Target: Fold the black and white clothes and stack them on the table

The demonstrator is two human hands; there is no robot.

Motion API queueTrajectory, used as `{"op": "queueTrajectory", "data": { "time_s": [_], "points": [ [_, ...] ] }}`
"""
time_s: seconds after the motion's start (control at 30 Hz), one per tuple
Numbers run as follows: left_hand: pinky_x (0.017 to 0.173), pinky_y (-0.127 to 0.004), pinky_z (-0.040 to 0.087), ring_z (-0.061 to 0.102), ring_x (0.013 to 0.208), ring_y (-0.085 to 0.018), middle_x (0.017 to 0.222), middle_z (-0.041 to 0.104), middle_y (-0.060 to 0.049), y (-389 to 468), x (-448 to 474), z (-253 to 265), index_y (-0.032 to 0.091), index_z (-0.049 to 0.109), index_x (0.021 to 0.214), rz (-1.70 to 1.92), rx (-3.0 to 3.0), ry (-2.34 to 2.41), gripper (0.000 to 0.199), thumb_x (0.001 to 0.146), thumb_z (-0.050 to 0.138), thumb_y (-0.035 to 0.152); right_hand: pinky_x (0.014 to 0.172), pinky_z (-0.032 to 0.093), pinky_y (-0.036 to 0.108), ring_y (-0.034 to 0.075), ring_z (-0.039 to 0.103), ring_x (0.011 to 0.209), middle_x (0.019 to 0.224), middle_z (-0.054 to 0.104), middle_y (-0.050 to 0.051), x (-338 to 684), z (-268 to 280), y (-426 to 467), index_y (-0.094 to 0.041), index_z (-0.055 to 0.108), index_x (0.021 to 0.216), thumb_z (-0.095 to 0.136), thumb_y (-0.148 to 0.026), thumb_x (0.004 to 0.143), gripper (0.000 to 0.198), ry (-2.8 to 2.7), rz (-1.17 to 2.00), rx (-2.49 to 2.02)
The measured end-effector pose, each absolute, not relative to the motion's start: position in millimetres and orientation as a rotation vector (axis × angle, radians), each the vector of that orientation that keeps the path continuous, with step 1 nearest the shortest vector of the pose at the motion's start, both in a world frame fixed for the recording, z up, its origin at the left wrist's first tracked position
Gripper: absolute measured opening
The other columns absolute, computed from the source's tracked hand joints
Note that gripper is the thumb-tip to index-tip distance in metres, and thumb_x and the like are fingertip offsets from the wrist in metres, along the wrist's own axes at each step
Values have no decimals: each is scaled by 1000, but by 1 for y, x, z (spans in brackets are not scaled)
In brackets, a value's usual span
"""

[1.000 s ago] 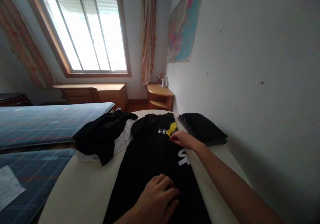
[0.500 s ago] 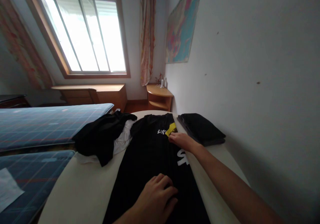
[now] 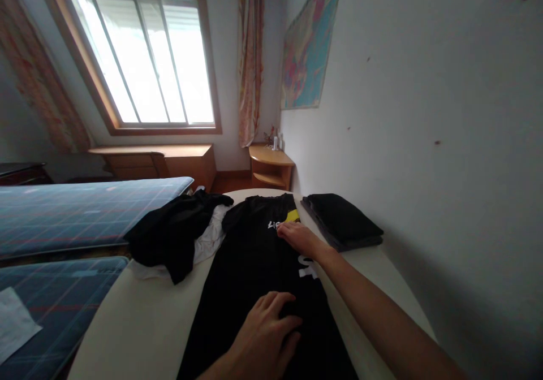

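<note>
A black T-shirt with white lettering and a yellow patch lies lengthwise on the round white table. Its right side is folded inward. My right hand reaches over the upper part of the shirt, its fingers together and closed on the fabric beside the yellow patch; the fingertips partly cover the small lettering. Lower down, my left hand is over the middle of the shirt, fingers bent but apart, thumb separate, gripping nothing.
Left on the table, a loose black garment lies over a white cloth. A stack of folded dark clothes sits at the right, near the wall. Plaid mattresses border the table's left side. Beyond stands a wooden corner shelf.
My right hand has moved a little left with the shirt's folded edge. The yellow patch now lies flatter. My left hand has stayed nearly in place.
</note>
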State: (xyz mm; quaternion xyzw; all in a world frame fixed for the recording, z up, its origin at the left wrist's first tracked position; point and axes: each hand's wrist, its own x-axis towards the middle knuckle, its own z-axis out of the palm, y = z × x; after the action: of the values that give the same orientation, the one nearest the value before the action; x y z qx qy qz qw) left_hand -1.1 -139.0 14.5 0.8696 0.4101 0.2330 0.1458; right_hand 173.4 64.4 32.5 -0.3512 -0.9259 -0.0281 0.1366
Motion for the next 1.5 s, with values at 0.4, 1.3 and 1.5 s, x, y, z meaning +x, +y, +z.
{"op": "queueTrajectory", "data": {
  "time_s": [0.4,1.3,1.5],
  "points": [
    [114,-49,38,36,142,-32,154,42,-9,-138,-5,19,24,54,134,365,2524,1172,59,77,60,11,110,37,42,29,44,136,149,45,19,160,-5,50,-12,48,141,56,-32,94,52,-2209,45,-1546],
    [83,-27,48,71,94,-23,103,76,-4,-59,-137,11,23,72,101,619,1769,2142,24,92,57,39,75,46,29,23,67,92,97,72,10,222,1,16,-19,71,86,59,-37,90,21,-2059,123,-1999],
    [79,-25,48,70,90,-21,99,75,-3,-60,-137,12,23,73,94,666,1768,2123,21,92,55,35,68,43,27,21,68,88,93,74,8,219,1,19,-19,68,82,58,-34,91,20,-2043,201,-1936]
  ]
}}
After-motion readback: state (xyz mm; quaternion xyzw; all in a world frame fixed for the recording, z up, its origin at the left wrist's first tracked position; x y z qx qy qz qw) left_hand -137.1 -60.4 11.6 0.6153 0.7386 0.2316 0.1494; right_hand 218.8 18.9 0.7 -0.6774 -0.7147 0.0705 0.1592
